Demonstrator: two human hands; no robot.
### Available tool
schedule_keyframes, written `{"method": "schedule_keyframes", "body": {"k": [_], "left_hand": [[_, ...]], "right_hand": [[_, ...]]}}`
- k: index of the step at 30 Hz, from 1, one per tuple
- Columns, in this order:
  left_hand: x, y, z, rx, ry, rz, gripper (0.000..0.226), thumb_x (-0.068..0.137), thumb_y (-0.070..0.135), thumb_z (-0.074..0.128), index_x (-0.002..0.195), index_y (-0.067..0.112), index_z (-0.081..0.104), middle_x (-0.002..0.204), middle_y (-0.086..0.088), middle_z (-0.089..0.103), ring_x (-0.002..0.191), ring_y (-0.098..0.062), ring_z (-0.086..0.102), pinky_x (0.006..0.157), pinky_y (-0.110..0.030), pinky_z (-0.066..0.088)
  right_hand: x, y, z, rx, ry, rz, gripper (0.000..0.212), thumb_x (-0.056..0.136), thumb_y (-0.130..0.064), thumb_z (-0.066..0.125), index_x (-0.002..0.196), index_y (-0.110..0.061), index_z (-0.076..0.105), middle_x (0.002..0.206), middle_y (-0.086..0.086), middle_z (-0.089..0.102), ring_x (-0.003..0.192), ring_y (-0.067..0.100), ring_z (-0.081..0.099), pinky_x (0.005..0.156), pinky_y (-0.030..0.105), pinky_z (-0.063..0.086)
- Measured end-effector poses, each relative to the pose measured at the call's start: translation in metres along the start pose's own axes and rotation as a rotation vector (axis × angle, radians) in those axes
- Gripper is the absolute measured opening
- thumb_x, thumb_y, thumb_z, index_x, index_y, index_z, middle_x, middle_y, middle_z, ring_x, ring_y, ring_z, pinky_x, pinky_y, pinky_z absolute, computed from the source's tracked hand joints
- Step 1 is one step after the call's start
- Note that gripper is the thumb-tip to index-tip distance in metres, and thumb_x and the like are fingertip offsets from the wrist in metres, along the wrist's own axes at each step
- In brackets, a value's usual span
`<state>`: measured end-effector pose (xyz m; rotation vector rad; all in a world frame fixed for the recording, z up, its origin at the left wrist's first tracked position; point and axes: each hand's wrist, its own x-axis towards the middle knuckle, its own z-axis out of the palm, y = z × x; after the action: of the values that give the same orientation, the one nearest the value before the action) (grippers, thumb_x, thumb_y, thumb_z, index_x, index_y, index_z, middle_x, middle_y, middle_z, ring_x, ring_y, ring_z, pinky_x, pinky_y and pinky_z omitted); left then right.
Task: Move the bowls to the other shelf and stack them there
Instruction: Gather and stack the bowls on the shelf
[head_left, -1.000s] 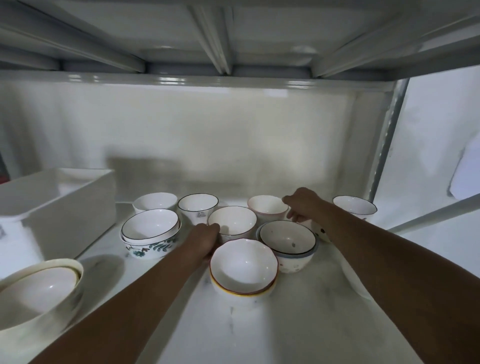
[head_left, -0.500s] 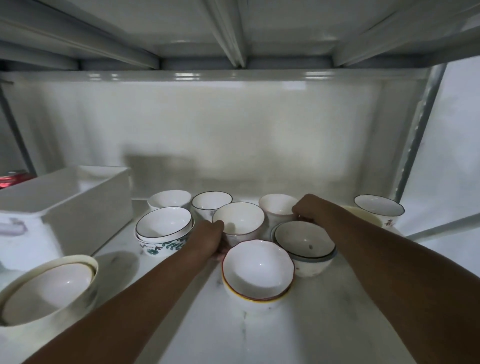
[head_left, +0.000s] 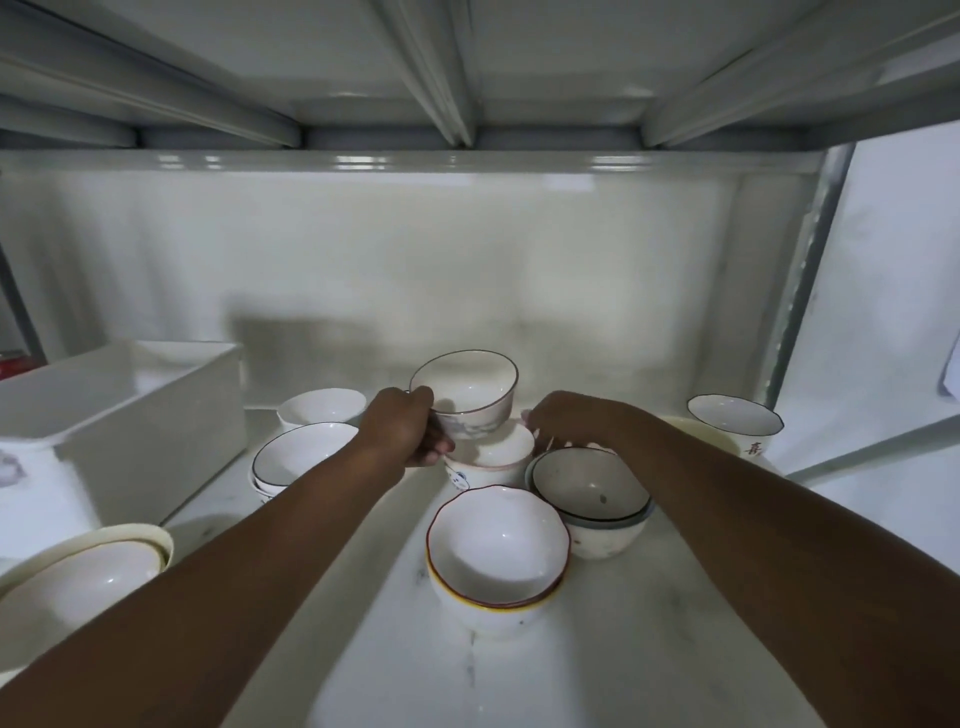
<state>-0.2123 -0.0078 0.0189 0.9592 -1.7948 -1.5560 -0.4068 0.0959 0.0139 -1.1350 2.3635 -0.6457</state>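
Lifting is the step in hand: the left hand (head_left: 410, 434) grips a thin dark-rimmed bowl (head_left: 467, 392) by its near rim and wall, fingers curled round it, and holds it tilted and clear of the shelf (head_left: 597, 649), directly above a pale bowl (head_left: 493, 457) that stands in the middle of the group. The right hand (head_left: 571, 421) hangs over the back of the group beside that pale bowl; its fingers (head_left: 540, 439) point downward, but whether they pinch a rim or merely touch one cannot be told from this view. Other bowls stand on the shelf around them: a red-rimmed stack (head_left: 496, 561) nearest the camera, a grey-rimmed stack (head_left: 589, 499) to its right, a dark-rimmed pair (head_left: 298, 457) to the left, a lettered bowl (head_left: 737, 423) at far right. A white tub (head_left: 150, 415) stands at left. In my judgement the task is at an early stage, most bowls not yet stacked as one. The next move calls for either nesting the lifted bowl squarely into the one below or carrying it off to the other shelf, keeping it level and clear of neighbouring rims; a crooked set-down could chip or topple it.
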Motion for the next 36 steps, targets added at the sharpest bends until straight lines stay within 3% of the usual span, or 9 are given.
{"method": "schedule_keyframes", "body": {"k": [5, 10, 17, 20, 22, 25, 29, 33, 36], "left_hand": [[0.008, -0.004, 0.010, 0.101, -0.035, -0.022, 0.030, 0.089, 0.013, 0.038, 0.067, -0.002, 0.052, 0.047, -0.017, 0.055, 0.034, -0.021, 0.041, 0.037, -0.017, 0.038], [0.012, -0.013, 0.014, 0.188, -0.050, -0.005, 0.029, 0.089, 0.014, 0.038, 0.069, -0.001, 0.052, 0.057, -0.023, 0.056, 0.039, -0.021, 0.039, 0.040, -0.018, 0.035], [0.017, -0.015, 0.017, 0.297, -0.103, 0.020, 0.030, 0.085, 0.005, 0.039, 0.058, -0.002, 0.049, 0.052, -0.021, 0.055, 0.027, -0.019, 0.036, 0.036, -0.012, 0.027], [0.019, -0.018, 0.019, 0.341, -0.096, 0.058, 0.027, 0.086, 0.005, 0.040, 0.062, -0.002, 0.049, 0.048, -0.019, 0.053, 0.026, -0.018, 0.035, 0.036, -0.012, 0.027], [0.020, -0.021, 0.021, 0.376, -0.077, 0.087, 0.029, 0.089, 0.006, 0.041, 0.064, -0.003, 0.050, 0.042, -0.015, 0.051, 0.026, -0.018, 0.034, 0.036, -0.013, 0.027], [0.023, -0.023, 0.022, 0.419, -0.096, 0.094, 0.040, 0.091, 0.008, 0.039, 0.056, -0.004, 0.054, 0.039, -0.013, 0.051, 0.025, -0.018, 0.035, 0.036, -0.012, 0.028], [0.033, -0.030, 0.021, 0.435, -0.085, 0.081, 0.042, 0.094, 0.010, 0.040, 0.060, -0.007, 0.057, 0.042, -0.015, 0.052, 0.026, -0.019, 0.035, 0.036, -0.012, 0.028], [0.035, -0.034, 0.021, 0.449, -0.060, 0.098, 0.033, 0.096, 0.011, 0.039, 0.074, -0.006, 0.056, 0.053, -0.019, 0.052, 0.034, -0.019, 0.037, 0.038, -0.013, 0.028], [0.032, -0.033, 0.022, 0.464, -0.057, 0.114, 0.029, 0.094, 0.009, 0.038, 0.074, -0.005, 0.054, 0.055, -0.019, 0.052, 0.037, -0.019, 0.037, 0.038, -0.013, 0.028]], "right_hand": [[-0.005, -0.016, -0.008, 0.347, 0.147, -0.042, 0.045, 0.104, -0.046, 0.037, 0.091, -0.010, 0.062, 0.077, 0.008, 0.070, 0.061, 0.020, 0.060, 0.058, 0.026, 0.041], [-0.006, -0.024, 0.000, -0.004, 0.212, -0.065, 0.021, 0.085, -0.011, 0.057, 0.064, -0.008, 0.059, 0.070, 0.008, 0.063, 0.060, 0.020, 0.051, 0.049, 0.023, 0.034], [-0.003, -0.018, 0.011, -0.199, 0.244, -0.017, 0.016, 0.080, -0.010, 0.058, 0.065, -0.009, 0.055, 0.069, 0.006, 0.056, 0.080, 0.027, 0.053, 0.050, 0.021, 0.031], [-0.004, -0.015, 0.014, -0.200, 0.267, -0.022, 0.013, 0.083, -0.012, 0.059, 0.072, -0.007, 0.057, 0.086, 0.011, 0.059, 0.089, 0.031, 0.056, 0.052, 0.020, 0.031], [-0.004, -0.013, 0.018, -0.172, 0.288, -0.019, 0.013, 0.086, -0.013, 0.058, 0.082, -0.002, 0.063, 0.094, 0.017, 0.064, 0.099, 0.035, 0.060, 0.063, 0.022, 0.035], [-0.010, -0.013, 0.023, -0.097, 0.328, -0.010, 0.021, 0.087, -0.008, 0.056, 0.067, -0.007, 0.050, 0.085, 0.014, 0.063, 0.096, 0.036, 0.059, 0.073, 0.023, 0.036], [-0.021, -0.018, 0.026, -0.047, 0.391, 0.004, 0.027, 0.089, -0.006, 0.054, 0.065, -0.011, 0.043, 0.116, 0.022, 0.068, 0.101, 0.035, 0.063, 0.075, 0.026, 0.040], [-0.026, -0.020, 0.028, -0.033, 0.425, 0.011, 0.033, 0.090, -0.005, 0.053, 0.063, -0.015, 0.036, 0.117, 0.021, 0.067, 0.110, 0.038, 0.064, 0.081, 0.031, 0.048], [-0.026, -0.020, 0.029, -0.012, 0.424, 0.037, 0.032, 0.091, -0.006, 0.052, 0.064, -0.015, 0.038, 0.105, 0.016, 0.066, 0.098, 0.036, 0.062, 0.076, 0.028, 0.042]]}}
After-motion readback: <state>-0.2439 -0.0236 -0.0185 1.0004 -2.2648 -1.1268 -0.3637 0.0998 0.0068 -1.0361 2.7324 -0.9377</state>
